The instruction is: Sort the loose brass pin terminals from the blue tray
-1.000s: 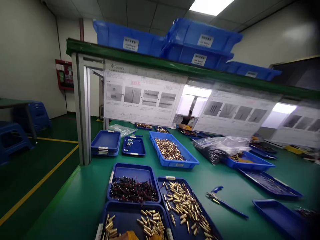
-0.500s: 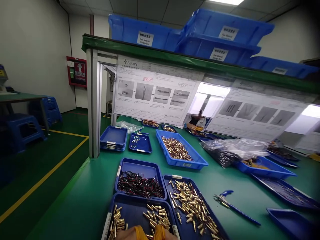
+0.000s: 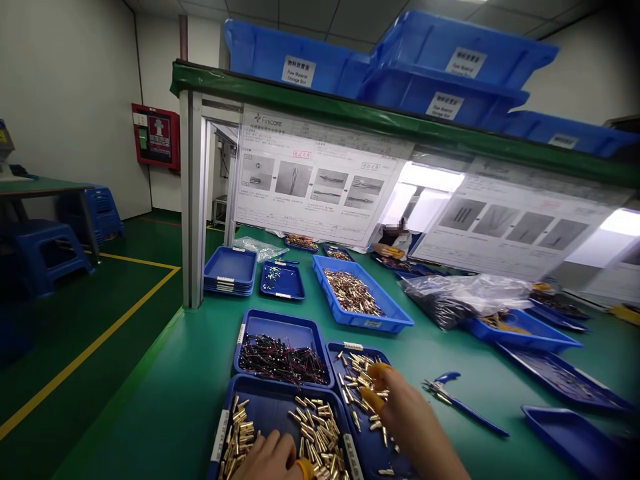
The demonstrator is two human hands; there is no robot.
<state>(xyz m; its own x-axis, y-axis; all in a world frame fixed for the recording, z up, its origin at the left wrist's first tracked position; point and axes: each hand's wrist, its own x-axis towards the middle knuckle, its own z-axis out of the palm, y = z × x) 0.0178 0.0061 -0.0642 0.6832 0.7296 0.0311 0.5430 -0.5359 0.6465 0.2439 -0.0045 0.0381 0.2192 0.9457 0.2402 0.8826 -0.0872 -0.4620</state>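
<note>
My left hand [image 3: 273,457] lies low over the near blue tray [image 3: 265,393], at the bottom edge of the view. Its fingers are curled down beside small brass-coloured metal sleeves [image 3: 317,430], and a yellow finger cover shows at its right side. Whatever those fingers hold is hidden. Over the right-hand tray [image 3: 367,460], my right hand [image 3: 400,400] reaches in with yellow covers on thumb and forefinger. These two digits are apart above brass pieces with pointed ends [image 3: 363,367], and I see nothing held between them.
Behind the near tray, another tray [image 3: 280,320] holds dark and red wired parts. Blue-handled pliers [image 3: 465,403] lie on the right. Farther back stand a blue bin [image 3: 370,320] of brass pieces, stacked trays [image 3: 230,267] and a plastic bag [image 3: 465,300]. A co-worker [image 3: 393,243] sits across the table.
My two hands were close together at the bottom edge. The right has moved up and right over the right-hand tray; the left now shows its back over the near tray. The camera has shifted slightly.
</note>
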